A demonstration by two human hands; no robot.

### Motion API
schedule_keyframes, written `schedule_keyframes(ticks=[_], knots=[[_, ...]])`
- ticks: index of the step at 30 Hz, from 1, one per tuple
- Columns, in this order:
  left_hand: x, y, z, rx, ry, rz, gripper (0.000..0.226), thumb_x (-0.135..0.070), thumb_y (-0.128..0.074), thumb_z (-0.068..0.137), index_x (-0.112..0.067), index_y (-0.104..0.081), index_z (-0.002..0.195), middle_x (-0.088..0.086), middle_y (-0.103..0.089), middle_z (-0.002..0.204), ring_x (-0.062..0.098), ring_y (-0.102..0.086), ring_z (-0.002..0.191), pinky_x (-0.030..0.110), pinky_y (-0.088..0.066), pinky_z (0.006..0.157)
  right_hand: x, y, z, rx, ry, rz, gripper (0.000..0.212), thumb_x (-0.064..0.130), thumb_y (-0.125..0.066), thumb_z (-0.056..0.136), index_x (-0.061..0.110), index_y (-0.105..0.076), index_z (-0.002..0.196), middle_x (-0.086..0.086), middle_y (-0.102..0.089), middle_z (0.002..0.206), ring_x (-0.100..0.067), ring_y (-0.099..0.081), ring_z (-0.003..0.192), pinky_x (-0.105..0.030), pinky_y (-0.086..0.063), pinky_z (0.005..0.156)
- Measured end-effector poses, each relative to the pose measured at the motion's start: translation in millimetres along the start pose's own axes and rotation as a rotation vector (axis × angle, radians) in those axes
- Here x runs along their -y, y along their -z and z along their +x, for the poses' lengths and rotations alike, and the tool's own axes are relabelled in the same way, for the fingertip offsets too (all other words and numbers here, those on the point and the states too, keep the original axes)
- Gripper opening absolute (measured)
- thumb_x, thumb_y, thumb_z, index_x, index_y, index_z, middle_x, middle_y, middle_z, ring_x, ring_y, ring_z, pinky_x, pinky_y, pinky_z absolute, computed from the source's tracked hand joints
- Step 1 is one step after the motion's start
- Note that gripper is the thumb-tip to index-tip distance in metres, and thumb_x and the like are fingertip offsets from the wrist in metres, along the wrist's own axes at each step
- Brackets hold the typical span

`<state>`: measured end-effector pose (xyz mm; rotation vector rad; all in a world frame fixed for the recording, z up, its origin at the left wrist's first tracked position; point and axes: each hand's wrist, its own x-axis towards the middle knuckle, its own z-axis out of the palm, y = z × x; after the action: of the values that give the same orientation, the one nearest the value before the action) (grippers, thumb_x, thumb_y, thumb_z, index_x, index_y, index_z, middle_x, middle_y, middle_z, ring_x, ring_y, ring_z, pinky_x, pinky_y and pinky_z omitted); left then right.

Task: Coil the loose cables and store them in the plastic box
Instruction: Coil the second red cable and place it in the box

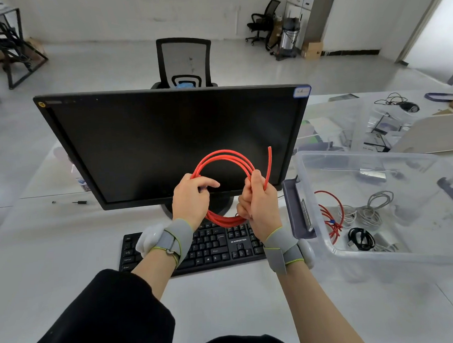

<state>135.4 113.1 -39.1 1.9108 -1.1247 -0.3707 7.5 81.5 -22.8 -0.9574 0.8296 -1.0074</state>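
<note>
A red cable (226,158) is wound into a round coil of several loops, held up in front of the monitor. My left hand (191,198) grips the coil's left side. My right hand (259,198) grips its right side, and the cable's free end sticks up past that hand. To the right on the desk stands the clear plastic box (315,232). Inside it lie another red cable (330,218), a grey-white cable bundle (366,211) and a small black coiled cable (360,239).
A black monitor (166,140) stands right behind the coil, and a black keyboard (213,248) lies under my hands. More clear containers (349,123) and a black cable (397,102) lie at the back right. A small black part (80,202) rests at left.
</note>
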Motion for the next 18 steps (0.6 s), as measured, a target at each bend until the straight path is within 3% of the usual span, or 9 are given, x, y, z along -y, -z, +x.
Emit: schedule_keyframes(ticks=[1, 4, 7, 10, 14, 16, 18], knots=[[0.8, 1.4, 1.2, -0.003, -0.031, -0.003, 0.040, 0.004, -0.047, 0.088, -0.024, -0.074, 0.093, -0.005, -0.052, 0.092, 0.012, -0.046, 0.091, 0.009, -0.033, 0.071, 1.0, 0.7, 0.8, -0.013, -0.007, 0.033, 0.040, 0.031, -0.030, 0.103, 0.013, -0.039, 0.068, 0.007, -0.025, 0.044, -0.007, -0.019, 0.034, -0.018, -0.018, 0.036], [4.8, 5.6, 3.9, 0.053, -0.110, 0.035, 0.040, -0.003, -0.048, 0.090, -0.032, -0.070, 0.108, -0.014, -0.060, 0.090, 0.011, -0.035, 0.102, 0.027, -0.029, 0.092, 5.1, 5.8, 3.9, -0.045, -0.038, 0.113, 0.040, 0.032, -0.031, 0.103, 0.013, -0.041, 0.068, 0.006, -0.027, 0.043, -0.006, -0.020, 0.032, -0.016, -0.019, 0.034], [12.5, 9.8, 6.6, 0.094, -0.223, 0.125, 0.035, -0.018, -0.049, 0.094, -0.038, -0.061, 0.120, -0.016, -0.062, 0.086, 0.011, -0.036, 0.105, 0.025, -0.019, 0.089, 4.7, 10.4, 5.5, -0.095, -0.105, 0.200, 0.041, 0.032, -0.032, 0.103, 0.013, -0.043, 0.068, 0.007, -0.028, 0.041, -0.005, -0.021, 0.031, -0.015, -0.020, 0.032], [16.6, 14.1, 7.8, 0.145, -0.280, 0.160, 0.047, -0.051, -0.030, 0.089, -0.044, -0.043, 0.134, -0.012, -0.058, 0.085, 0.011, -0.037, 0.112, 0.024, -0.015, 0.096, 4.5, 14.4, 8.4, -0.132, -0.161, 0.295, 0.042, 0.033, -0.032, 0.103, 0.012, -0.043, 0.068, 0.007, -0.027, 0.040, -0.004, -0.021, 0.029, -0.015, -0.019, 0.030], [19.8, 18.1, 14.8, 0.269, -0.222, -0.109, 0.044, -0.036, -0.028, 0.100, -0.021, -0.028, 0.141, -0.011, -0.065, 0.089, 0.010, -0.046, 0.119, 0.039, -0.019, 0.114, 5.2, 22.1, 11.6, -0.170, -0.181, 0.353, 0.043, 0.034, -0.031, 0.103, 0.012, -0.042, 0.067, 0.007, -0.027, 0.039, -0.004, -0.021, 0.029, -0.015, -0.019, 0.030], [20.9, 19.5, 17.4, 0.327, -0.235, -0.091, 0.041, -0.030, -0.032, 0.102, -0.018, -0.030, 0.140, -0.010, -0.065, 0.088, 0.016, -0.053, 0.111, 0.046, -0.028, 0.111, 6.5, 24.7, 11.2, -0.190, -0.173, 0.304, 0.043, 0.034, -0.032, 0.102, 0.012, -0.044, 0.068, 0.006, -0.029, 0.040, -0.004, -0.022, 0.030, -0.015, -0.020, 0.031], [20.5, 20.8, 19.5, 0.361, -0.232, 0.033, 0.039, -0.029, -0.035, 0.101, -0.018, -0.035, 0.139, -0.011, -0.064, 0.086, 0.014, -0.054, 0.103, 0.039, -0.026, 0.112, 8.6, 24.9, 10.4, -0.202, -0.158, 0.223, 0.043, 0.035, -0.033, 0.102, 0.012, -0.046, 0.068, 0.005, -0.032, 0.041, -0.005, -0.025, 0.031, -0.015, -0.022, 0.032]])
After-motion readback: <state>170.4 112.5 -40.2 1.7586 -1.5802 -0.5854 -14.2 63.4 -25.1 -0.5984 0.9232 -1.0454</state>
